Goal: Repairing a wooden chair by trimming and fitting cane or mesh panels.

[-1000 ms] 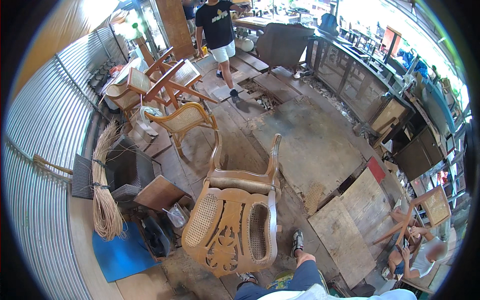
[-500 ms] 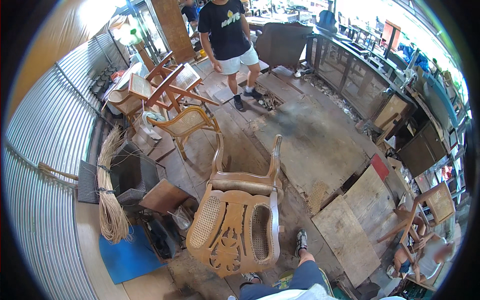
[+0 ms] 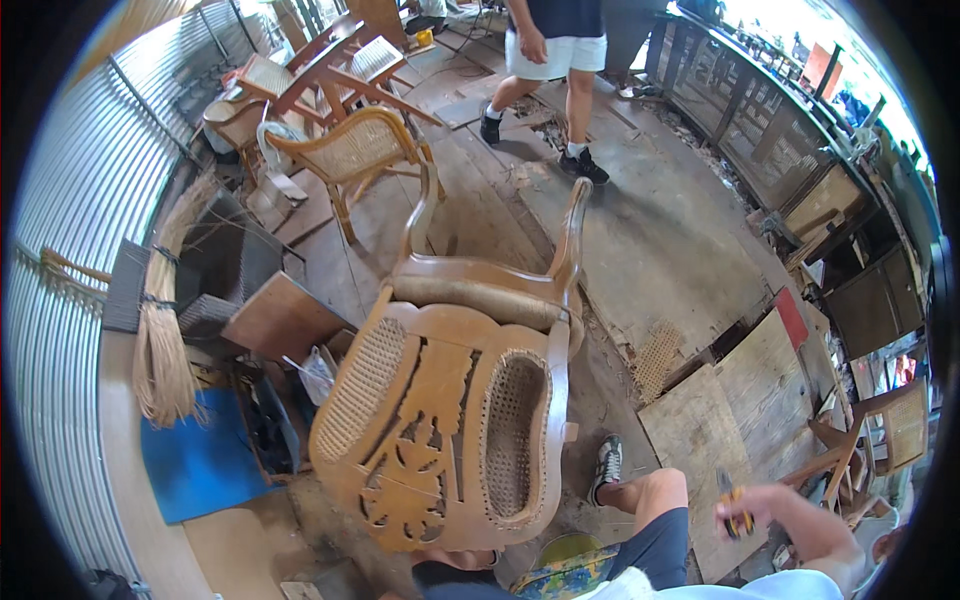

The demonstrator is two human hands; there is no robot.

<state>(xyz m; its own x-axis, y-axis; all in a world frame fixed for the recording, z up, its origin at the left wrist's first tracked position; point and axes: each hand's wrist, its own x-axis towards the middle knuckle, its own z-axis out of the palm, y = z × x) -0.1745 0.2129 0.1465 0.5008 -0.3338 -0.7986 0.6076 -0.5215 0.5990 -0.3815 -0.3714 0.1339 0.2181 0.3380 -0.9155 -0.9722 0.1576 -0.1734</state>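
My right hand [image 3: 762,503] is raised at the lower right, its fingers closed round a hand tool [image 3: 738,524] with yellow-and-black handles. A narrow metal end points away from me; its exact kind is too blurred to tell. My left hand is not in view. Before my knees a carved wooden chair [image 3: 425,400] lies tipped, its back toward me and its two curved legs pointing away. Woven cane fills the left panel [image 3: 362,400] of the back. In the right panel [image 3: 515,440] cane shows deep inside an oval opening ringed with small holes.
A person [image 3: 560,60] in white shorts walks ahead. Cane armchairs [image 3: 350,150] stand at far left, near a tied cane bundle [image 3: 165,340] and a blue sheet [image 3: 205,455]. Plywood boards [image 3: 700,430] cover the floor at right; another chair [image 3: 880,430] and a partly hidden person are beyond.
My right hand has come into view with the yellow-and-black tool. The walking person has come nearer and to the right. My view has shifted, so the tipped chair looks larger.
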